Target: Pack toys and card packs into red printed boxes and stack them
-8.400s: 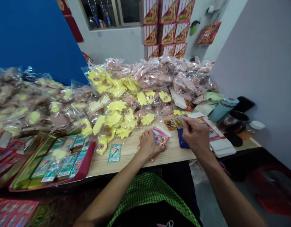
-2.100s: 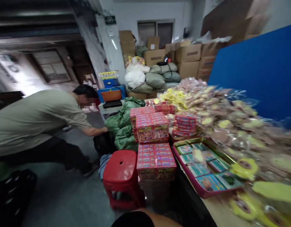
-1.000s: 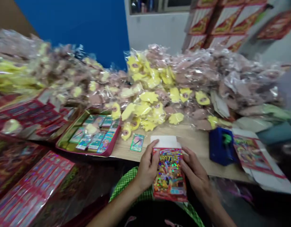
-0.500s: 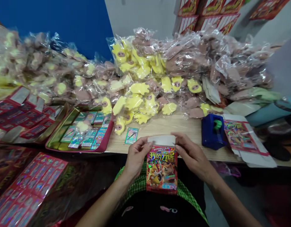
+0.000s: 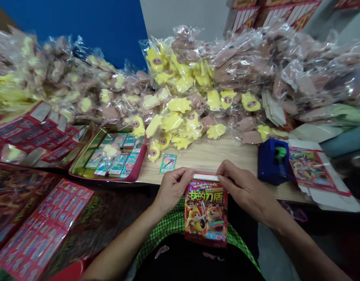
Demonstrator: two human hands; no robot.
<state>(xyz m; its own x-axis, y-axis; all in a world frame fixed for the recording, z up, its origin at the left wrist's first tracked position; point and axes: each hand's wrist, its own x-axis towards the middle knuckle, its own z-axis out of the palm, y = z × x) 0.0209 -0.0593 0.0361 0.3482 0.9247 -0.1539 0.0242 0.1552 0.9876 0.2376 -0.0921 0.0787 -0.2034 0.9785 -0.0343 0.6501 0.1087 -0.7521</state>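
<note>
Both the left hand (image 5: 172, 189) and right hand (image 5: 244, 191) are holding a narrow grip on the top of a foil card packet (image 5: 206, 214) past the worktop's (image 5: 215, 154) front edge, so a slipping pinch could drop it.

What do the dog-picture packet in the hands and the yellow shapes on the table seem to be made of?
The dog-picture packet, held by the left hand and right hand, looks like printed card or thick paper; its bright sheen suggests a glossy coating. The yellow shapes look like soft foam or rubber, with a matte surface and rounded edges, though the clear plastic bags leave that open.
</note>
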